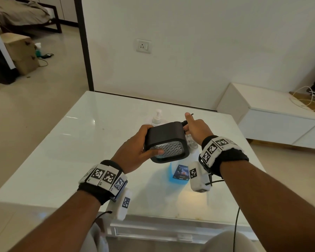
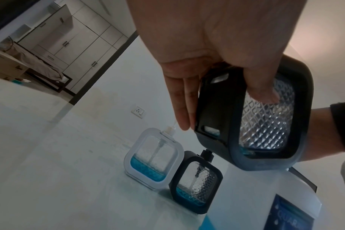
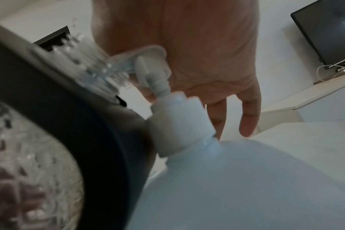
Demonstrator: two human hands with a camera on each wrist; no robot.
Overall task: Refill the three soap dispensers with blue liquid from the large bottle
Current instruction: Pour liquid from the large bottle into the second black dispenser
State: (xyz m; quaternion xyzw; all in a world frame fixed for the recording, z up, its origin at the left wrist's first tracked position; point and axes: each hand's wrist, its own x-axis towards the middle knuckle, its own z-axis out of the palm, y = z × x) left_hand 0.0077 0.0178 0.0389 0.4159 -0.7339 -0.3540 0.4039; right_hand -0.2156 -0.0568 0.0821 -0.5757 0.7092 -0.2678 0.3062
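Both hands work a black dispenser (image 1: 166, 142) above the large bottle (image 1: 178, 172).

Left hand (image 1: 135, 151) has its grip wrapped round the tilted body; right hand (image 1: 198, 129) pinches its pump (image 1: 186, 122), I judge to unscrew it. Beyond the bottle, two part-filled dispensers, white (image 2: 154, 158) and black (image 2: 196, 182), stand touching on the counter (image 1: 80, 142). A slipping twist could drop it onto them.

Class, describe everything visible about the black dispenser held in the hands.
The black dispenser is a square, round-cornered frame around clear diamond-textured panels, seemingly plastic. A little blue liquid sits inside. It is lifted off the table, tilted. The left hand grips it, thumb on the panel; the right hand is at its pump end.
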